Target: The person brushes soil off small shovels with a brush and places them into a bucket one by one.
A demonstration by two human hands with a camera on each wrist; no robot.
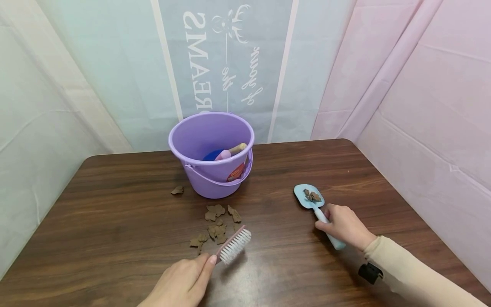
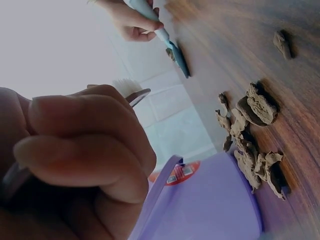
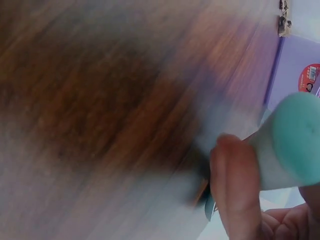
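Observation:
My left hand (image 1: 182, 279) grips the handle of a small brush (image 1: 235, 246) with a pink back and white bristles, held just right of the nearest brown flakes. Several curled, clay-like brown flakes (image 1: 217, 232) lie on the table in front of the purple bucket; they also show in the left wrist view (image 2: 247, 145). To the right, my right hand (image 1: 347, 226) holds a light blue toy shovel (image 1: 321, 216) by its handle. A few brown pieces (image 1: 312, 196) rest in the shovel's scoop. The right wrist view shows the handle's rounded teal end (image 3: 300, 137) close up.
A purple bucket (image 1: 215, 183) with its handle hanging down stands at the back middle; a pink-handled thing, a beige handle and something blue show inside. One lone flake (image 1: 177, 190) lies left of it. Curtains hang behind and beside the dark wooden table (image 1: 115, 221).

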